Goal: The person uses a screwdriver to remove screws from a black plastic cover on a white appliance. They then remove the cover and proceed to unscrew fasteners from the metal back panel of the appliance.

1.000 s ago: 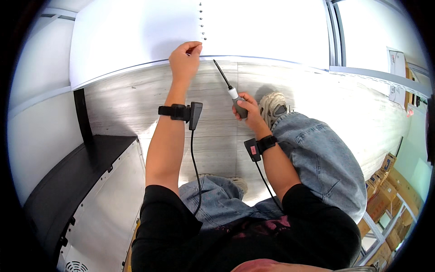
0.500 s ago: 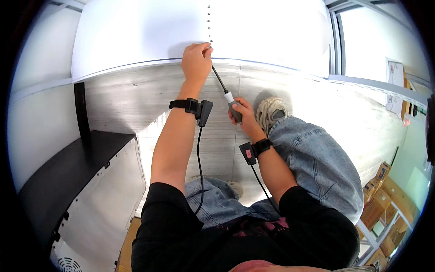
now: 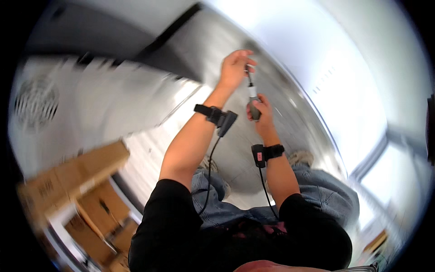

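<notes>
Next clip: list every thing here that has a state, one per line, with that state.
Screwdriver: upright, tip up, held in both hands.
Right hand: closed around the screwdriver's dark handle.
Left hand: fingers pinched at the shaft's upper end.
Wrist devices: strapped on, cables hanging.
Cardboard boxes: blurred; open or shut unclear.

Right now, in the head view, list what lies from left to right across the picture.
White panel with a round vent → cardboard boxes → left hand → screwdriver held in the right hand → white board with a row of small holes
</notes>
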A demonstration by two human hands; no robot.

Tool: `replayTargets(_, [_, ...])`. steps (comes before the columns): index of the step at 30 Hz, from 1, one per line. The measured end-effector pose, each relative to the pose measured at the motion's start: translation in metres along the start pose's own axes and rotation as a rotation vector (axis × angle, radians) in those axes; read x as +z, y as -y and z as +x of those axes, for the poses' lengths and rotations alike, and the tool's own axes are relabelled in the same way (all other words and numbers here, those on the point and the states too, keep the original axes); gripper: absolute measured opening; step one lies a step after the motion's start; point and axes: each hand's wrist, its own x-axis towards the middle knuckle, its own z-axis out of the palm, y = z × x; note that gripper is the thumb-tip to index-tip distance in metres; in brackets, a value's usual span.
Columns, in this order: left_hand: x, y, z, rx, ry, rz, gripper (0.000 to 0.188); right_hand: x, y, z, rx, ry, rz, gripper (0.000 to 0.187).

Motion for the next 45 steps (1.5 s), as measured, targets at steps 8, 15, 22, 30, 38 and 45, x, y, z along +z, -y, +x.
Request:
replayTargets(8, [-0.143,-0.152,-0.19,0.011,-0.258,-0.037,0.024,0.166,0.009,-0.091,0.148,0.61,-0.054,0.035])
replayTargets(15, [-0.232,-0.214,-0.278,-0.008,-0.449,-0.145,0.026,0.267,0.021,-0.119,0.302,0.819,-0.177,0.043])
replayTargets(22, [-0.276,-0.273,-0.343,0.191,-0.438,-0.368,0.028,0.353,0.041,-0.176,0.171,0.905,-0.306,0.044])
replayTargets(30, [-0.314,-0.305,-0.378,0.355,-0.268,-0.458,0.029,0.423,0.043,-0.265,-0.038,0.746,-0.398,0.05])
replayTargets(38, [-0.322,-0.293,-0.402,0.362,-0.206,-0.578,0.03,0.452,0.016,-0.33,-0.088,0.573,-0.389,0.043])
replayTargets(45, [-0.324,-0.294,-0.402,0.364,-0.172,-0.629,0.031,0.46,0.013,-0.343,-0.059,0.544,-0.323,0.038])
